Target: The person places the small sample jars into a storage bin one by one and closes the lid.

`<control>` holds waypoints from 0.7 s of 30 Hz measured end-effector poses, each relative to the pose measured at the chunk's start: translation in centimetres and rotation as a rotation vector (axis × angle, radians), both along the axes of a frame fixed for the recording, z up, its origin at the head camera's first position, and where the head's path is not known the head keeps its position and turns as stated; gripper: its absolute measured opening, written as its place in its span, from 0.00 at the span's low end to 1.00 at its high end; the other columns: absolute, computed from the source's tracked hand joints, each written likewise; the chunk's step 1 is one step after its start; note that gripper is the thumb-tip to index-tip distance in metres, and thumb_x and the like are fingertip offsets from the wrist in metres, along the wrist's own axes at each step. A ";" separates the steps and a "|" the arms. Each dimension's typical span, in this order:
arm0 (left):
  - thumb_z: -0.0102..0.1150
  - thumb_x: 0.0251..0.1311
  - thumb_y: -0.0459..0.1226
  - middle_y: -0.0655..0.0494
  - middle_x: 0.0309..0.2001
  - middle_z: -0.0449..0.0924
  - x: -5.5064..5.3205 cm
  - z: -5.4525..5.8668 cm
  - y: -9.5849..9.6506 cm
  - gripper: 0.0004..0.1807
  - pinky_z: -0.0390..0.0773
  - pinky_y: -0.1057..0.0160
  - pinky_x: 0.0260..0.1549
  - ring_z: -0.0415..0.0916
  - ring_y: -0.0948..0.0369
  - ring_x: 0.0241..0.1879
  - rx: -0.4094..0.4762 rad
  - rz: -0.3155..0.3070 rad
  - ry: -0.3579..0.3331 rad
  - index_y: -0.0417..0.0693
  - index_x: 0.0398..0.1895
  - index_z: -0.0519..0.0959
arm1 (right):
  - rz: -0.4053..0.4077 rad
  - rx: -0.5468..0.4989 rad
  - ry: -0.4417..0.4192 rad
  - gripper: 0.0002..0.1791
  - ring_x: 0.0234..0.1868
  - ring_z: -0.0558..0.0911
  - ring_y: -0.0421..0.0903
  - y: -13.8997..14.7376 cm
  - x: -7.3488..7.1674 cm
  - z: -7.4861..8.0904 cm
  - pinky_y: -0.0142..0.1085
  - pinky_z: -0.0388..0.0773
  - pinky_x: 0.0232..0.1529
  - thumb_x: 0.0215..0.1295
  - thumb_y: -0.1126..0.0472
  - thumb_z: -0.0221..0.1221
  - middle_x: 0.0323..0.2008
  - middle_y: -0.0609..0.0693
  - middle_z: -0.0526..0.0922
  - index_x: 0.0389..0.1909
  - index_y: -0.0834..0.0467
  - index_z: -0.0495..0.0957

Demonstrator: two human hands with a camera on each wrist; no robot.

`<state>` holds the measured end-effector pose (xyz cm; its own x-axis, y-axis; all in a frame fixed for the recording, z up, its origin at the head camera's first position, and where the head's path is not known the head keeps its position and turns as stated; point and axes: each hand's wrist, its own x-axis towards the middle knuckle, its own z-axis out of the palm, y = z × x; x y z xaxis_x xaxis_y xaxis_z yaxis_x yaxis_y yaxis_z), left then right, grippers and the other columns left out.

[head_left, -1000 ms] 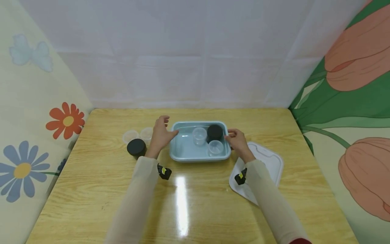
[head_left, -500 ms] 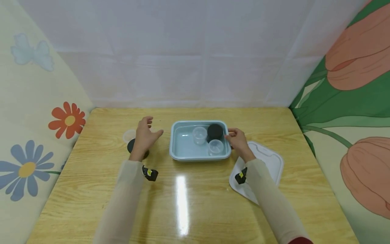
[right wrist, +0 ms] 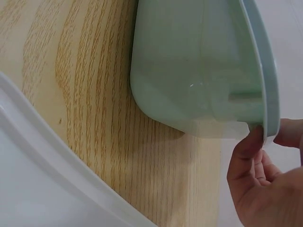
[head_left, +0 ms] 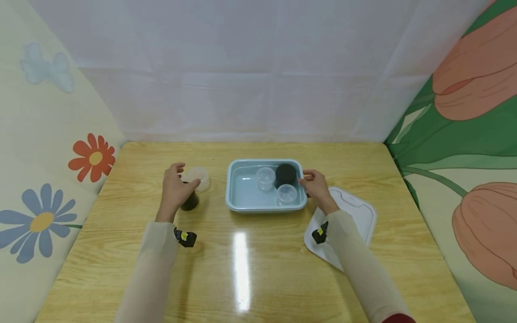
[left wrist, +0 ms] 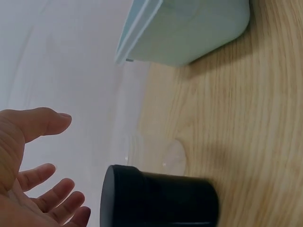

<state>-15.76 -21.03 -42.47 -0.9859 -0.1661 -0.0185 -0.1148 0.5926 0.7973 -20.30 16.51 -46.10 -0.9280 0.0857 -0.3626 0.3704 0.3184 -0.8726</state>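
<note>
A light blue rectangular container point(head_left: 246, 197) sits mid-table. Its right rim is pinched between the thumb and fingers of my right hand point(head_left: 317, 186), which the right wrist view shows closely. Inside, on the right half, are a black-topped round jar point(head_left: 286, 174) and two clear plastic cups point(head_left: 265, 178). To the left, my left hand point(head_left: 174, 190) hovers at a black cylindrical jar point(left wrist: 161, 201), partly covering it in the head view. Thumb and fingers are spread apart, and the left wrist view shows a gap between them and the jar. Just behind that jar stands a clear cup point(head_left: 199, 177).
A white lid point(head_left: 355, 215) lies on the wooden table point(head_left: 274, 269) at the right, partly beneath my right forearm. A white cloth backdrop point(head_left: 250, 89) rises behind the table. Floral panels point(head_left: 476, 157) flank both sides.
My left hand has moved left, away from the container's left rim, to the black jar, and the clear cup behind the jar shows again. My right hand stays on the container's rim.
</note>
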 end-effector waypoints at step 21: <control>0.62 0.57 0.37 0.31 0.60 0.59 1.6 -1.2 -1.2 0.36 0.68 0.40 0.52 0.58 0.39 0.58 -0.027 0.079 -0.020 0.34 0.66 0.60 | -0.026 0.000 -0.026 0.23 0.34 0.74 0.41 -0.3 0.1 0.2 0.31 0.76 0.24 0.65 0.65 0.56 0.44 0.55 0.73 0.62 0.61 0.69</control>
